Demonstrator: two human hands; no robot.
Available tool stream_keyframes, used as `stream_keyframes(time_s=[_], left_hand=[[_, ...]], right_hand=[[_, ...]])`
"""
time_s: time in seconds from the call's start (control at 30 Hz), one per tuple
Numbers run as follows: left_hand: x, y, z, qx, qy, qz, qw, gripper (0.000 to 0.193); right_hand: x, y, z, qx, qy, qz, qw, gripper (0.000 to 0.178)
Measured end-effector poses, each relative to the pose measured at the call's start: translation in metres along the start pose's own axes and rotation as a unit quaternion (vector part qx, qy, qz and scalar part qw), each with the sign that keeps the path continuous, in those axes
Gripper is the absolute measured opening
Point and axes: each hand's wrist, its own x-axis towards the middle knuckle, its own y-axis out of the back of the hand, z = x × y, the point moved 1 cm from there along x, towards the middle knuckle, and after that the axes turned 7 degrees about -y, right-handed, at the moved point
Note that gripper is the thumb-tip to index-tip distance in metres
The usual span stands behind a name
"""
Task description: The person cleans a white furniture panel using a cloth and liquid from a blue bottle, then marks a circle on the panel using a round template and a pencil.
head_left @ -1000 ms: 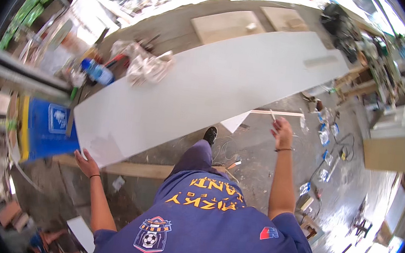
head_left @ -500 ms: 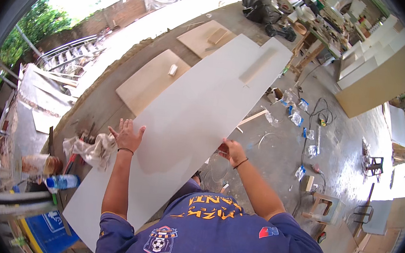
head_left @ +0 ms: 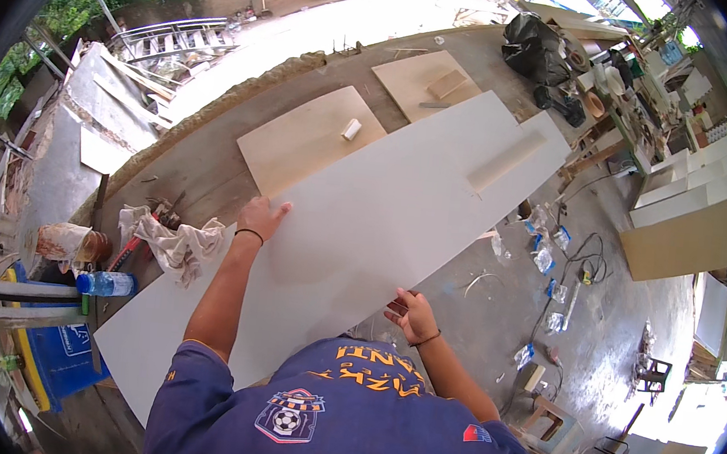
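Note:
A long white panel (head_left: 364, 218) lies slantwise before me, with a step cut into its far end and a pale brownish strip near that end. My left hand (head_left: 261, 219) is at its far left edge, the thumb on the face and the fingers bent over the rim, partly hidden. By the near right edge is my right hand (head_left: 414, 318), its fingers apart and curved, the tips at or close to the edge; whether they touch it I cannot tell. Beyond the panel lie two light brown boards, a nearer one (head_left: 302, 138) with a small white roll-like piece (head_left: 351, 129) on it.
A crumpled cloth (head_left: 174, 244) and a blue-capped bottle (head_left: 107, 283) sit to the left. Plastic packets (head_left: 544, 260) and cables (head_left: 592, 266) litter the floor at right. Further back are a black bag (head_left: 531, 46), a cluttered bench and a pale cabinet (head_left: 686, 236).
My view has shifted, so the surroundings appear displaced. My left hand has gone from spread flat to bent over the panel's edge. My right hand's fingers have loosened and spread.

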Motion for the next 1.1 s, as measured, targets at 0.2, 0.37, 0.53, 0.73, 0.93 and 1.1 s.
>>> stream_keyframes(time_s=[0.2,0.37,0.53,0.73,0.93,1.1], left_hand=[[-0.011,-0.003,0.007,-0.034,0.04,0.025,0.998,0.065],[-0.024,-0.027,0.007,-0.004,0.007,0.155,0.988,0.06],[-0.03,-0.022,0.018,0.008,0.038,0.156,0.987,0.059],[-0.055,0.016,0.038,-0.012,0.043,0.158,0.986,0.067],[-0.119,0.07,0.101,0.006,0.01,0.218,0.976,0.069],[-0.202,0.103,0.168,0.019,0.005,0.212,0.977,0.076]], right_hand=[[0.006,0.007,0.0,0.013,-0.026,-0.044,0.999,0.026],[0.016,0.015,0.006,-0.03,-0.034,-0.064,0.997,0.026],[0.011,0.028,0.007,-0.044,-0.024,-0.115,0.992,0.023],[0.002,0.051,0.012,-0.002,0.038,-0.201,0.979,0.032],[0.003,0.094,0.021,0.014,0.088,-0.244,0.966,0.038],[-0.006,0.144,0.021,0.003,0.123,-0.28,0.952,0.028]])
